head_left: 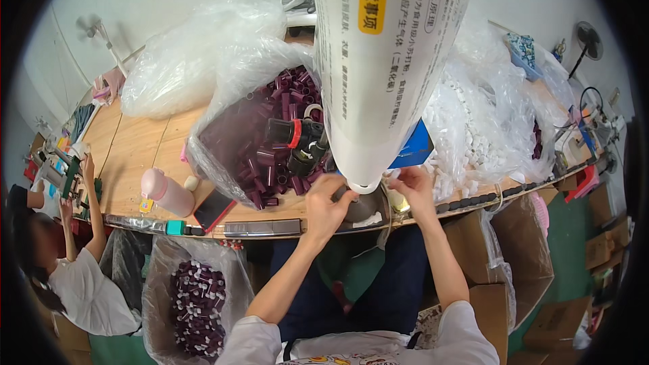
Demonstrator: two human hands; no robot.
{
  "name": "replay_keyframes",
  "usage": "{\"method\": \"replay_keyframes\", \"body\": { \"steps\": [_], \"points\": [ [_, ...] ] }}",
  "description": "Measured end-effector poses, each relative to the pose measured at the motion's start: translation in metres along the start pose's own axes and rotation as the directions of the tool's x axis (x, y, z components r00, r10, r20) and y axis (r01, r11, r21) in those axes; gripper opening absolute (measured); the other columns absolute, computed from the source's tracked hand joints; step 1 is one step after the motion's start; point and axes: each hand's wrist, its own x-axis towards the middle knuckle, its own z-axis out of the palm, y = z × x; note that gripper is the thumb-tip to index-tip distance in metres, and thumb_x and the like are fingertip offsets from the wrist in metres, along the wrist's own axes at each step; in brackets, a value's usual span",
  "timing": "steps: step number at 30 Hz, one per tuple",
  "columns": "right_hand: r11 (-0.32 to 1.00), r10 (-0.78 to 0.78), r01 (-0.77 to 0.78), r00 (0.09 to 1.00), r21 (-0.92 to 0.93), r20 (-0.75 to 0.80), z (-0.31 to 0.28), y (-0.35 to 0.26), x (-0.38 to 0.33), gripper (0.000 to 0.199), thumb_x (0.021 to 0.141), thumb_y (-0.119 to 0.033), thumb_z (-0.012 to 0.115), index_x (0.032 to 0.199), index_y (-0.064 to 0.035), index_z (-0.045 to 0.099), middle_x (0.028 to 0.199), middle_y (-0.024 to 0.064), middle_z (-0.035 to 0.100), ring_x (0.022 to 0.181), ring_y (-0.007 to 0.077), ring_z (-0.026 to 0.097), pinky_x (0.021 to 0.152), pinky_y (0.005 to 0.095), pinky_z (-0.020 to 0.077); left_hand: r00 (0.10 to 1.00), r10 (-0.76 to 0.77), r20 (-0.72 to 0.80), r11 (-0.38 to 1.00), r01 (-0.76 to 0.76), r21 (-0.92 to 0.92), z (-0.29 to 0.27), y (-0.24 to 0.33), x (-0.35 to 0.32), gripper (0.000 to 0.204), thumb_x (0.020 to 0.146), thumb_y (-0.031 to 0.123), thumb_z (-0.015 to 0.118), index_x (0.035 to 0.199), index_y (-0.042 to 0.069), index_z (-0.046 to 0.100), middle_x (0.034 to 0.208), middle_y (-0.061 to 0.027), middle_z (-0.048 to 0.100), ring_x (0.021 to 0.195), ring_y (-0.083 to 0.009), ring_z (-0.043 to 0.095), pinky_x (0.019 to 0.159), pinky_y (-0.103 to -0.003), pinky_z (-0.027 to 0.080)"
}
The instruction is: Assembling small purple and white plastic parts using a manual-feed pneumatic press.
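Observation:
A large white printed cylinder (378, 115) hangs close in front of the view, and its rounded lower end hides part of the workspace. Beside that end my left hand (326, 209) is closed, thumb and fingers curled together. Just right of it, my right hand (414, 192) pinches near a small pale piece. What either hand holds is too small or hidden to name. Between the hands lies a dark grey surface (362, 211) at the table edge. A black device with a red ring (295, 134) stands left of the cylinder, next to a heap of purple tubes (267, 162) in clear plastic.
White small parts (476, 142) fill plastic on the right. A pink bottle (167, 192), a dark red-edged flat case (215, 211) and a grey bar (262, 228) lie left. Below hangs a bag of purple tubes with white caps (197, 307). Cardboard boxes (520, 243) stand right; another person (88, 290) works far left.

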Motion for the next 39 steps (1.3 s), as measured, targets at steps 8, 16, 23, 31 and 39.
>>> {"method": "replay_keyframes", "body": {
  "steps": [8,16,23,31,39],
  "points": [
    [0.957,-0.092,0.124,0.987,-0.261,0.133,0.043,0.009,-0.009,0.032,0.079,-0.006,0.077,0.109,0.0019,0.071,0.098,0.0167,0.075,0.095,0.0260,0.071,0.086,0.0359,0.0528,0.796,-0.603,-0.057,0.529,0.452,0.719,-0.167,0.052,-0.059,0.031,0.075,0.018,0.084,0.099,0.001,0.075,0.089,-0.0184,0.073,0.081,-0.0310,0.071,0.077,-0.042,0.054],
    [0.855,-0.060,0.207,0.950,-0.476,0.306,0.050,-0.015,0.007,0.049,0.074,-0.009,0.082,0.118,0.0032,0.064,0.111,0.0181,0.073,0.107,0.0328,0.069,0.093,0.0390,0.0509,0.980,-0.150,-0.128,0.764,0.197,0.615,-0.170,0.013,-0.046,0.033,0.084,0.007,0.072,0.116,-0.002,0.066,0.105,-0.0202,0.067,0.098,-0.0374,0.064,0.083,-0.044,0.050],
    [0.722,-0.172,0.361,0.920,-0.590,0.352,0.062,-0.012,-0.011,0.029,0.077,-0.009,0.077,0.105,-0.0035,0.072,0.102,0.0186,0.072,0.100,0.0382,0.067,0.084,0.0446,0.0529,0.985,0.159,-0.071,0.597,-0.039,0.801,-0.104,-0.059,0.011,0.032,0.071,0.011,0.082,0.101,0.007,0.071,0.098,-0.0074,0.066,0.098,-0.0299,0.059,0.086,-0.042,0.043],
    [0.650,-0.422,0.471,0.876,-0.596,0.232,0.057,0.002,-0.019,0.016,0.075,-0.007,0.072,0.089,-0.0016,0.066,0.095,0.0103,0.068,0.087,0.0338,0.060,0.076,0.0461,0.0497,0.993,-0.091,-0.074,0.983,0.102,0.151,-0.059,-0.026,0.019,0.022,0.088,0.006,0.073,0.108,-0.003,0.069,0.081,-0.0096,0.072,0.077,-0.0092,0.064,0.068,-0.024,0.050],
    [0.763,-0.357,-0.035,0.810,-0.645,-0.466,-0.074,-0.008,-0.019,0.018,0.088,-0.018,0.069,0.095,-0.0018,0.071,0.092,0.0167,0.071,0.088,0.0353,0.068,0.078,0.0417,0.0538,0.968,-0.045,0.246,0.999,0.049,-0.012,-0.018,-0.006,0.010,0.026,0.089,0.002,0.069,0.114,-0.004,0.066,0.102,-0.0168,0.073,0.095,-0.0246,0.072,0.085,-0.034,0.053]
  ]
}}
